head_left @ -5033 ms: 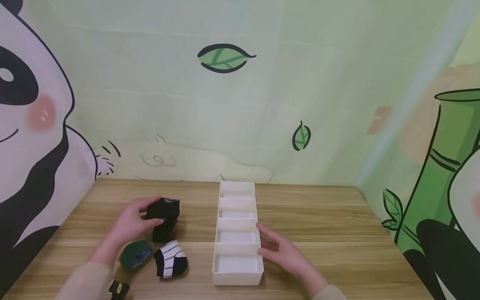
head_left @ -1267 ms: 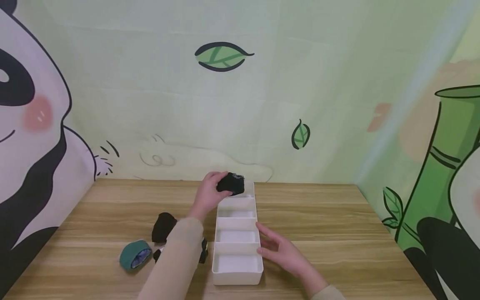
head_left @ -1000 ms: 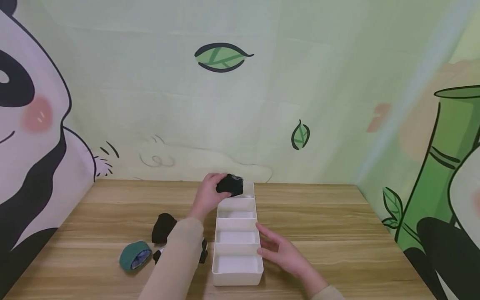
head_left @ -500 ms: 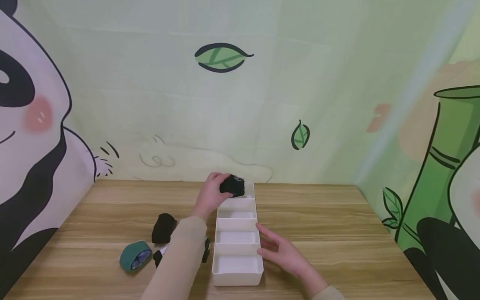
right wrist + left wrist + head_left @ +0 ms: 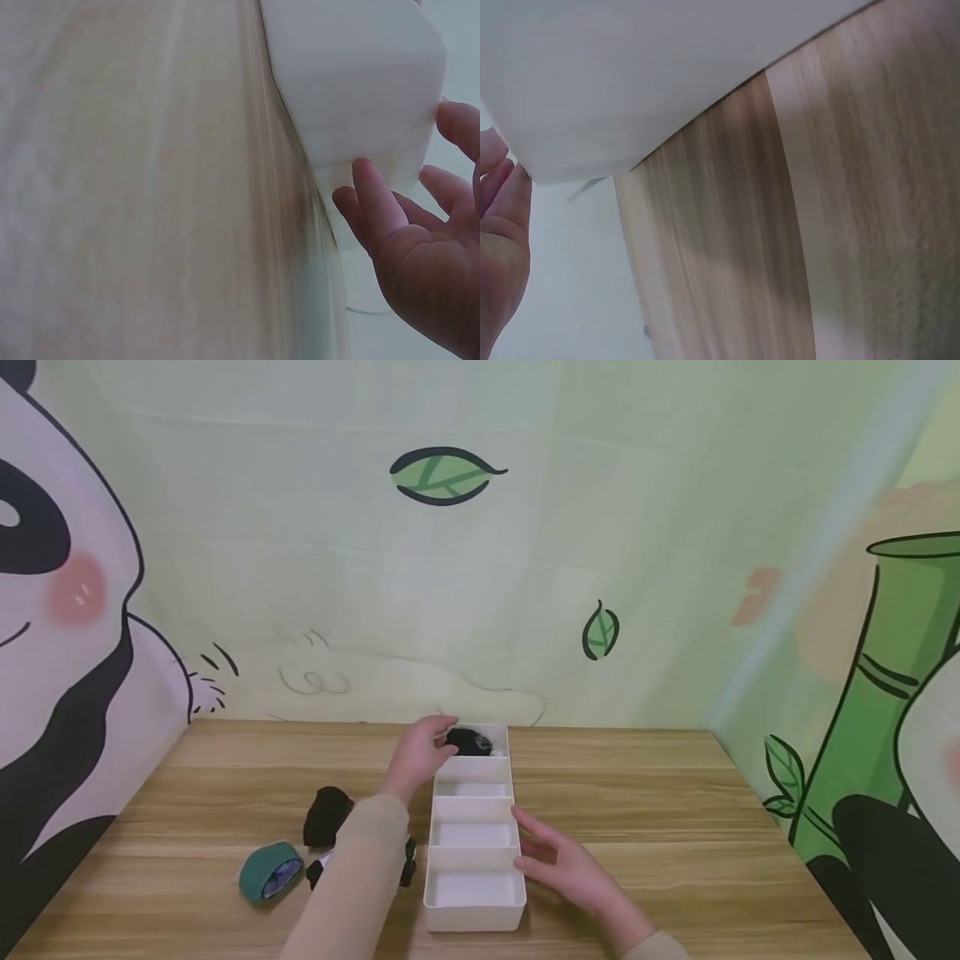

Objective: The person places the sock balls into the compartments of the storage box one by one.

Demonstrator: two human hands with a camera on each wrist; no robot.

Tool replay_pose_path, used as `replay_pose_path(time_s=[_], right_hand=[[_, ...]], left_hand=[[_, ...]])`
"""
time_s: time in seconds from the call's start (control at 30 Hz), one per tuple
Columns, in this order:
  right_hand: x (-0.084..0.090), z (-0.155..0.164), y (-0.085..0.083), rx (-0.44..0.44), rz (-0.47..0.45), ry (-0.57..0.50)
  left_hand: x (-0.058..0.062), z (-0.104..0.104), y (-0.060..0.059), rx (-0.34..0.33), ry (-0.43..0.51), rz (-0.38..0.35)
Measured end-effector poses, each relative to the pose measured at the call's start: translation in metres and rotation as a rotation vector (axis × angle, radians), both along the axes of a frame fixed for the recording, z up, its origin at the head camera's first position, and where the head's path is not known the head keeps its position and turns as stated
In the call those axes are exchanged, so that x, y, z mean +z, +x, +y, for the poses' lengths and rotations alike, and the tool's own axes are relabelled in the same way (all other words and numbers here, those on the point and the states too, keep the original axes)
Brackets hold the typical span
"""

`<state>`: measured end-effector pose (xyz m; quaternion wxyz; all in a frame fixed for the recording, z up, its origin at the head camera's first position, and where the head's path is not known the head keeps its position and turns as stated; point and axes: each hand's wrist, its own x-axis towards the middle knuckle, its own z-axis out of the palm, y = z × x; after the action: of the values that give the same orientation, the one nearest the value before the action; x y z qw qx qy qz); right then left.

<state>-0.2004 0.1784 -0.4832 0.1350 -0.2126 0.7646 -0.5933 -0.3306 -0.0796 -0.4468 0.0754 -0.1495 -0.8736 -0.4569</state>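
A white four-compartment organizer [image 5: 474, 914] stands lengthwise on the wooden table [image 5: 637, 793]. A rolled black sock [image 5: 470, 742] lies in its farthest compartment. My left hand [image 5: 433, 745] is at that compartment's left rim, right beside the sock, with thumb and fingers loosened. In the left wrist view the left hand [image 5: 499, 247] shows relaxed fingers next to the organizer's white wall [image 5: 630, 75]. My right hand [image 5: 558, 860] lies open on the table, with its fingertips [image 5: 519, 837] against the organizer's right wall. The right wrist view shows the right hand [image 5: 420, 255] by that white wall [image 5: 352, 75].
Left of the organizer lie another black sock [image 5: 326, 814], a green sock roll [image 5: 270, 870] and a black-and-white sock [image 5: 318, 870], which is mostly hidden behind my left forearm. Painted panda walls close in the table's back and both sides.
My left hand carried the black sock from the pile to the far compartment, then lowered it in and loosened its grip. The right hand has stayed against the organizer.
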Motion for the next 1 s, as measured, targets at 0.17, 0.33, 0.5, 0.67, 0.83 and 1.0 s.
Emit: replay_pose_path(time_s=[0.17,0.33,0.5,0.67,0.83,1.0], right_hand=[[0.0,0.0,0.0,-0.007,0.0,-0.002],[0.0,0.0,0.0,-0.015,0.011,0.009],[0.001,-0.001,0.0,-0.019,0.006,0.002],[0.001,-0.001,0.0,-0.019,0.001,0.002],[0.001,-0.001,0.001,-0.019,-0.005,-0.001],[0.001,-0.002,0.001,-0.019,-0.001,0.004]], left_hand=[[0.001,-0.003,0.003,0.006,0.026,-0.008],[0.003,-0.004,0.004,0.008,0.055,-0.01],[0.006,-0.003,0.006,-0.008,0.087,0.002],[0.01,-0.002,0.009,-0.021,0.078,0.025],[0.011,-0.003,0.014,-0.029,0.075,0.032],[0.011,-0.003,0.021,-0.052,0.109,0.036]])
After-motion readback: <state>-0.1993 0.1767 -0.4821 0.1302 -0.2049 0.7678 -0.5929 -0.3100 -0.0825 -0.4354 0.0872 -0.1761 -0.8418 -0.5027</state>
